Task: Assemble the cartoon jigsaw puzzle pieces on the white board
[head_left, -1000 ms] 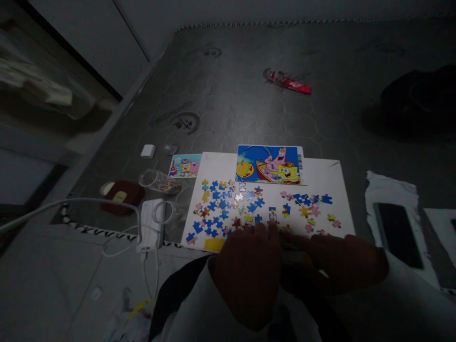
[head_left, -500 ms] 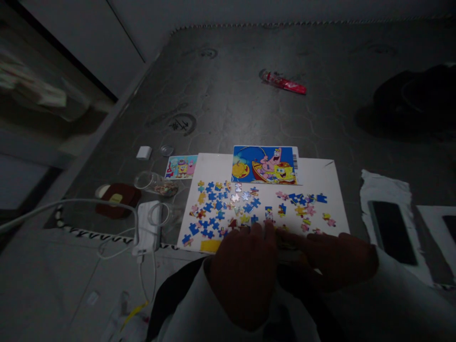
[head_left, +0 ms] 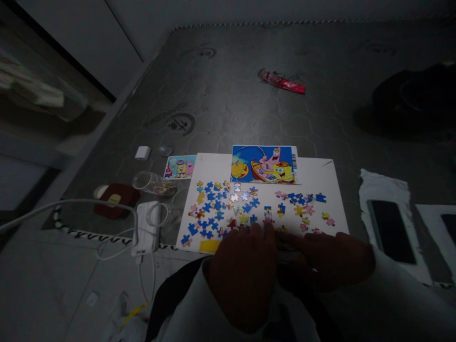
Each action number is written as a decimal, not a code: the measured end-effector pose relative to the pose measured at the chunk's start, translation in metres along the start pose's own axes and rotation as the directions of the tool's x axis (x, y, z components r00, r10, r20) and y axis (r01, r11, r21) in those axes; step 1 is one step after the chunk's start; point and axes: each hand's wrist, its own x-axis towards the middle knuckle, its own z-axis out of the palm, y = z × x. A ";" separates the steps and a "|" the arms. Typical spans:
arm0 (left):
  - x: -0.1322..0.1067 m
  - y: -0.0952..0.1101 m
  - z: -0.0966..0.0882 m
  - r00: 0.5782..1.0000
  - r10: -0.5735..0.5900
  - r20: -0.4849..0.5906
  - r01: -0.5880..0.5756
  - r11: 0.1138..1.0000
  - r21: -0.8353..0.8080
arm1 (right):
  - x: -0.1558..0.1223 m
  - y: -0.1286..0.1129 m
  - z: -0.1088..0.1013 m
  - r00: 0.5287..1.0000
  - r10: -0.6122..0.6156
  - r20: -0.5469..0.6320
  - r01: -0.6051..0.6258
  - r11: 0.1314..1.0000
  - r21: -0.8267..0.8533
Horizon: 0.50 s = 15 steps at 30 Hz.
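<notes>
Left hand and right hand overlie the near edge of the white board, 5–6 o'clock; cannot tell whether either grips. Puzzle pieces: 9 o'clock. Exposed surface: 2 o'clock.

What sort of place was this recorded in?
Probably a room at home, perhaps a bedroom: a large patterned grey mat, a tiled floor below it, and jigsaw pieces spread on a white board.

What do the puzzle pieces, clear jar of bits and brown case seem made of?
Puzzle pieces: probably cardboard with a glossy printed face; some catch white glare.
Clear jar: smooth plastic or glass; the bits inside show through, but which is unclear.
Brown case: perhaps smooth leather or imitation leather, from its colour and rounded shape, though dim light leaves that open.
</notes>
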 end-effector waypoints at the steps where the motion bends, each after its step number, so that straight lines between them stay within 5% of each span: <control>1: 0.000 0.000 0.000 1.000 -0.003 -0.002 0.003 1.000 0.009 | -0.001 -0.001 0.000 1.000 0.004 -0.021 -0.005 0.999 -0.032; 6: -0.002 0.002 -0.001 1.000 -0.020 -0.019 0.021 0.999 0.040 | -0.004 0.003 0.002 0.997 -0.039 -0.059 0.035 0.996 -0.077; 15: -0.001 -0.001 -0.003 1.000 -0.013 0.022 0.013 1.000 0.002 | 0.004 0.018 -0.008 0.981 -0.018 0.191 0.032 0.997 -0.072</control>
